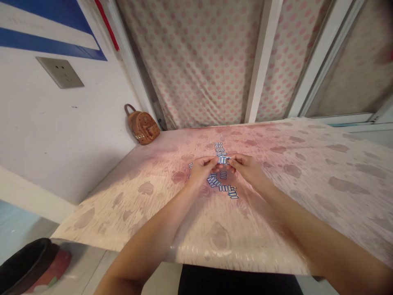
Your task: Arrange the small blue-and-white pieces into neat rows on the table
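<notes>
Between my two hands, just above the table, is a small white piece with blue outlines (pixel 223 160). My left hand (pixel 205 167) pinches its left end with thumb and finger. At its right end my right hand (pixel 244 164) grips it the same way. Several similar blue-and-white pieces (pixel 224 188) lie on the tablecloth below and in front of my hands. More of them form a short stack of rows (pixel 219 146) just beyond my fingers. Part of the scattered group is hidden behind my left hand.
The table (pixel 147 217) has a pinkish cloth with leaf-like shapes. A small brown backpack-shaped bag (pixel 144 128) leans against the wall at the back left. Behind the table hangs a dotted curtain (pixel 208 61). A dark-lined bin (pixel 33 266) stands on the floor at lower left.
</notes>
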The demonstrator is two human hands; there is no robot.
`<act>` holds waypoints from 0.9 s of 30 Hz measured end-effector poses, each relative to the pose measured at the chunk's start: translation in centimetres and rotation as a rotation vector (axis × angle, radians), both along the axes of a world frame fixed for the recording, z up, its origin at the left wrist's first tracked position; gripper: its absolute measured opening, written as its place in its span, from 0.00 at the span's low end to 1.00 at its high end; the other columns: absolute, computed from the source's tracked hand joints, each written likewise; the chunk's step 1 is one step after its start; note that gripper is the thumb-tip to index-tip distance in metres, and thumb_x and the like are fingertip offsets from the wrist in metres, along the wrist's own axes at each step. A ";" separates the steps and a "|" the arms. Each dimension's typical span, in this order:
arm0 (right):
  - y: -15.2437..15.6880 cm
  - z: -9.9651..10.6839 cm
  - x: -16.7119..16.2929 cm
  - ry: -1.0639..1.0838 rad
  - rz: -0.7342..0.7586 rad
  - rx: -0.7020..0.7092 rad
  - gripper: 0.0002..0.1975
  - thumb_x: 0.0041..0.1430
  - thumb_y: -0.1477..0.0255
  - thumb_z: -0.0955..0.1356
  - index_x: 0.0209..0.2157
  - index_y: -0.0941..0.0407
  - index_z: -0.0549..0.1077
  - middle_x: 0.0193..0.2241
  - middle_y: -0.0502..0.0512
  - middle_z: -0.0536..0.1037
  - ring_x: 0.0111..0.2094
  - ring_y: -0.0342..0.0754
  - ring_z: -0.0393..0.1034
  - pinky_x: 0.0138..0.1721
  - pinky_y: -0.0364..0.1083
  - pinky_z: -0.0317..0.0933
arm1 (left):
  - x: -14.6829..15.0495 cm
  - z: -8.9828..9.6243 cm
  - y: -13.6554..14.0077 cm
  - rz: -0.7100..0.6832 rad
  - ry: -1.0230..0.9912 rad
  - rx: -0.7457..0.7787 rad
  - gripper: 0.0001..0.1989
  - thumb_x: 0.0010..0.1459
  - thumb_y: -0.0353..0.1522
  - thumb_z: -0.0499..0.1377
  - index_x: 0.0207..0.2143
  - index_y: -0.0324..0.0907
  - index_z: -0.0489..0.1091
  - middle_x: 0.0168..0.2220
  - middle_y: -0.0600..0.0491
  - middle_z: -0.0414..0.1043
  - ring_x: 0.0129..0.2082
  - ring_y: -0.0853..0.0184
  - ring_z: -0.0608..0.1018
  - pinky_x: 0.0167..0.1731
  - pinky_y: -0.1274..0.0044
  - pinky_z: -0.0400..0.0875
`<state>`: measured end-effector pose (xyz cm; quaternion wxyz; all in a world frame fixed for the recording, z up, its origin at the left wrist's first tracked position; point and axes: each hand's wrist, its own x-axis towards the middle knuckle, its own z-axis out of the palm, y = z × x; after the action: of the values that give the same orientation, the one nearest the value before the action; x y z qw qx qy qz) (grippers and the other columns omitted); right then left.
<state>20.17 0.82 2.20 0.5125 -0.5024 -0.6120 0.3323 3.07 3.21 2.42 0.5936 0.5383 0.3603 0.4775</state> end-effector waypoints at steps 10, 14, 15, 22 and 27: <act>0.0 0.3 0.2 0.011 0.013 -0.012 0.12 0.56 0.64 0.66 0.24 0.56 0.72 0.23 0.51 0.76 0.25 0.43 0.67 0.33 0.45 0.60 | 0.2 -0.6 0.5 -0.054 -0.164 -0.057 0.18 0.43 0.43 0.71 0.30 0.37 0.79 0.26 0.53 0.74 0.29 0.71 0.74 0.34 0.77 0.70; 0.1 0.1 0.3 0.026 0.033 -0.027 0.12 0.57 0.63 0.66 0.25 0.56 0.72 0.24 0.51 0.76 0.26 0.44 0.67 0.33 0.45 0.59 | 0.2 -0.8 0.6 -0.053 -0.179 -0.073 0.18 0.43 0.42 0.72 0.30 0.37 0.79 0.26 0.53 0.74 0.28 0.71 0.73 0.35 0.76 0.69; 0.1 0.1 0.3 0.028 0.038 -0.025 0.12 0.57 0.63 0.66 0.25 0.56 0.72 0.24 0.51 0.76 0.26 0.44 0.67 0.33 0.45 0.59 | 0.2 -0.9 0.6 -0.051 -0.181 -0.074 0.18 0.43 0.42 0.72 0.30 0.37 0.79 0.26 0.53 0.74 0.28 0.71 0.73 0.35 0.76 0.69; 0.1 0.0 0.3 0.019 0.049 -0.015 0.12 0.57 0.64 0.66 0.26 0.56 0.72 0.25 0.52 0.76 0.26 0.44 0.67 0.33 0.45 0.60 | 0.1 -0.8 0.7 -0.031 -0.119 -0.050 0.17 0.45 0.42 0.70 0.31 0.37 0.78 0.27 0.52 0.74 0.27 0.72 0.74 0.35 0.76 0.70; -0.1 0.5 0.1 0.000 0.034 -0.026 0.11 0.55 0.64 0.66 0.24 0.56 0.71 0.24 0.52 0.76 0.25 0.44 0.67 0.32 0.45 0.61 | 0.0 -0.3 0.6 -0.008 -0.003 0.057 0.16 0.49 0.41 0.68 0.32 0.37 0.78 0.27 0.52 0.75 0.26 0.72 0.73 0.31 0.77 0.69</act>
<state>20.29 0.68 2.67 0.5002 -0.4985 -0.6161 0.3490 3.05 3.80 2.15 0.5805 0.5556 0.3437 0.4860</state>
